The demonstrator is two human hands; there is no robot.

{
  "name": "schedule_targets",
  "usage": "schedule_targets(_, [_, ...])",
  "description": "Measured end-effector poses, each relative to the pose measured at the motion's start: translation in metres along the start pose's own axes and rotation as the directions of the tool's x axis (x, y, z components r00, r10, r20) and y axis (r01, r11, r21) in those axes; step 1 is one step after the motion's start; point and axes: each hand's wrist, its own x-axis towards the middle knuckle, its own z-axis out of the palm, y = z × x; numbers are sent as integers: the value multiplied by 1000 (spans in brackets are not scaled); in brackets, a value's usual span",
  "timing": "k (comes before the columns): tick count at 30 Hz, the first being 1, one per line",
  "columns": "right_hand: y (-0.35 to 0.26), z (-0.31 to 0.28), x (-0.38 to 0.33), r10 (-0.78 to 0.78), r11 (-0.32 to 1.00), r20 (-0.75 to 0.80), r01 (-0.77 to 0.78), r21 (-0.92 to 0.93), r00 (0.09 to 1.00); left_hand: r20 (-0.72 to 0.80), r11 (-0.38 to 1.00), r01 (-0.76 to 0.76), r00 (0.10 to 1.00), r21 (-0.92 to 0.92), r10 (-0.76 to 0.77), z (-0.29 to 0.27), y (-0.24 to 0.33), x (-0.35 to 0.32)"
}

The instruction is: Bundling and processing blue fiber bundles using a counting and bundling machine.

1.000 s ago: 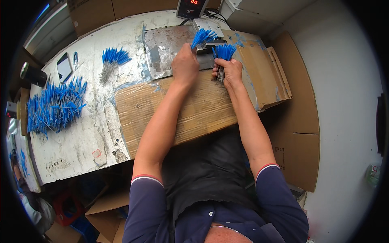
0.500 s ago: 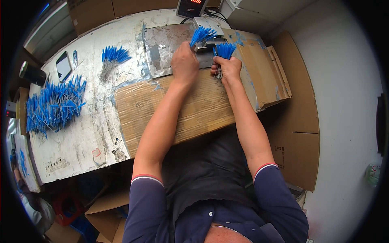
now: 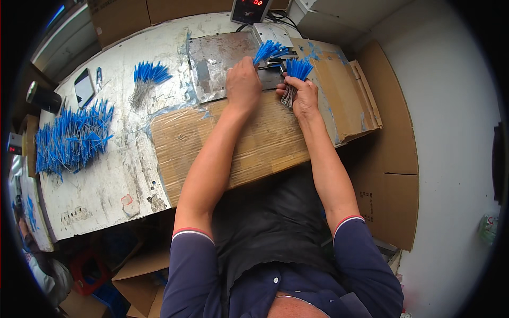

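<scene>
At the far edge of the bench, over the metal plate (image 3: 212,63) and just below the small scale with its red display (image 3: 249,9), we have both hands up close together. Our left hand (image 3: 243,84) is closed around a bundle of blue-tipped wires (image 3: 269,51), the blue ends fanning up and away from the fist, probably so the tips stay level and easy to see. Our right hand (image 3: 303,95) grips a second bundle (image 3: 298,69) the same way, fingers curled tight about the thin metal stems with the blue ends standing above the knuckles. The two bundles sit just beside each other, near the scale's tray, though we cannot tell whether they touch. Our forearms rest across a flattened cardboard sheet (image 3: 249,148) taped over the bench, which seems to give a softer surface to lean on. Well off to our left lies a large loose heap of the same blue wires (image 3: 71,138), and between it and the plate a smaller tied bunch (image 3: 147,77). A dark phone (image 3: 84,87) lies near the heap.
</scene>
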Motion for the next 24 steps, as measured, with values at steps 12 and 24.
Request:
schedule_targets(12, [-5, -7, -2, 31, 998, -18, -30, 64, 999, 38, 1000, -13, 999, 5, 13, -2, 4, 1])
schedule_targets(24, [-4, -12, 0, 38, 999, 11, -38, 12, 999, 100, 970, -224, 971, 92, 215, -1, 6, -2])
